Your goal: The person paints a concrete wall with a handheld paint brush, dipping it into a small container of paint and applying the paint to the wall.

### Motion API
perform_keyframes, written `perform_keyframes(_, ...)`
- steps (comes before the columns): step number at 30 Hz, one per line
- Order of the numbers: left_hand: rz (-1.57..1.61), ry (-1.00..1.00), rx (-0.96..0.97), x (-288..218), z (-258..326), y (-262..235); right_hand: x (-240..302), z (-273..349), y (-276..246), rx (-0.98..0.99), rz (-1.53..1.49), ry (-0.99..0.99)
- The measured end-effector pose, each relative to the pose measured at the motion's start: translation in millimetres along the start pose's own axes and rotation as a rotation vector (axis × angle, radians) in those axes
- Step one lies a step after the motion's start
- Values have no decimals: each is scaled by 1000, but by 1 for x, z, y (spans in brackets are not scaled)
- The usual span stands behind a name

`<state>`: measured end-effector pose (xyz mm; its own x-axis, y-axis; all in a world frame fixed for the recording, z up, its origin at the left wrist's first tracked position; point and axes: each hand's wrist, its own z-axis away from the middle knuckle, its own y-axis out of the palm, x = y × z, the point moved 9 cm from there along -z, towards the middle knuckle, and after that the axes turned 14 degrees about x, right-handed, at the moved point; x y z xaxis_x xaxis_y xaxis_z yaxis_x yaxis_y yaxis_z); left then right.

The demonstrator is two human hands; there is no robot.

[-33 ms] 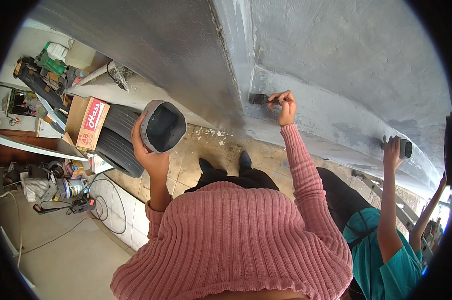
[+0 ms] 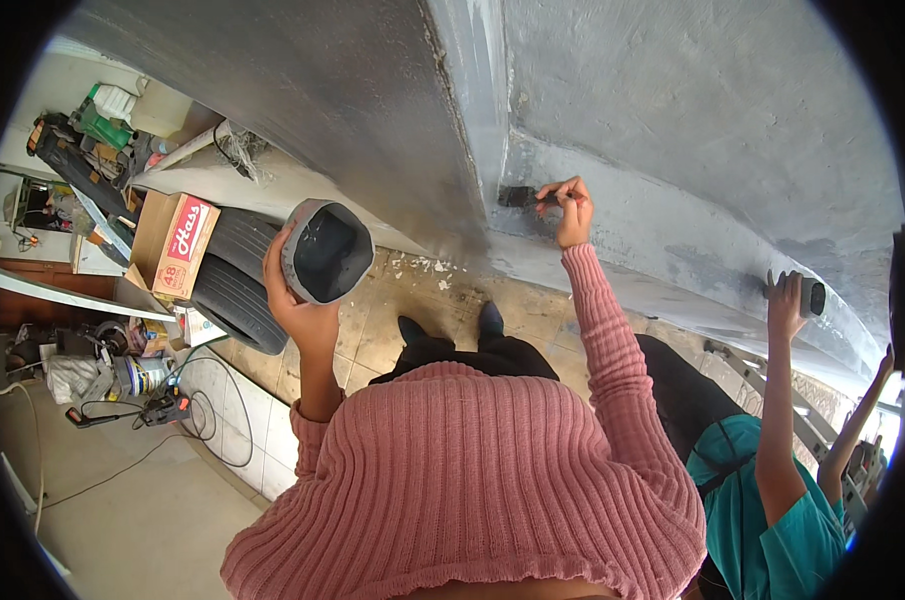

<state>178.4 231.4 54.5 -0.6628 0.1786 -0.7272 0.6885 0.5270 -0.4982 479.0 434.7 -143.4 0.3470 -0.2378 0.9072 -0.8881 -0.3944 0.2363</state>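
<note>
My left hand (image 2: 295,308) is closed around a cut-off grey container (image 2: 294,252) with rounded corners, its open top facing up. Dark grey paint coats the inside. In my right hand (image 2: 573,212), a paintbrush (image 2: 518,197) is pinched by its reddish handle. Its dark bristles press on the grey wall (image 2: 613,165), low in the corner beside a vertical ridge. Dark, wet-looking patches show around the brush.
At right, a co-worker in a teal shirt (image 2: 803,530) holds a dark container (image 2: 815,298) near the wall. Tires (image 2: 235,290) and a cardboard box (image 2: 173,245) stand left. Cables (image 2: 213,425) and a pressure-washer gun (image 2: 163,410) lie nearby. Pale flakes (image 2: 428,265) litter the tiled floor.
</note>
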Motion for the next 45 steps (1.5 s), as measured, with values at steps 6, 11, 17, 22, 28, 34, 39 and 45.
perform_keyframes(6,11,23,2,2,-6,1,25,-46,-14,-113,-26,-208)
perform_keyframes(11,71,19,-15,4,-4,1,4,-36,-13,-136,-148,-168)
perform_keyframes(17,34,22,-11,10,-3,-1,1,-26,-25,-175,-167,-116)
perform_keyframes(22,21,29,-3,3,-5,3,4,-36,-21,-211,-244,-210)
perform_keyframes(28,22,23,-9,5,-4,0,-7,-25,-23,-183,-210,-112)
perform_keyframes(34,2,18,2,1,-5,4,5,-32,-16,-238,-280,-253)
perform_keyframes(39,24,22,-6,4,-6,3,-21,-9,-21,-218,-236,-122)
perform_keyframes(45,18,24,3,3,-4,5,-2,-7,-15,-299,-296,-204)
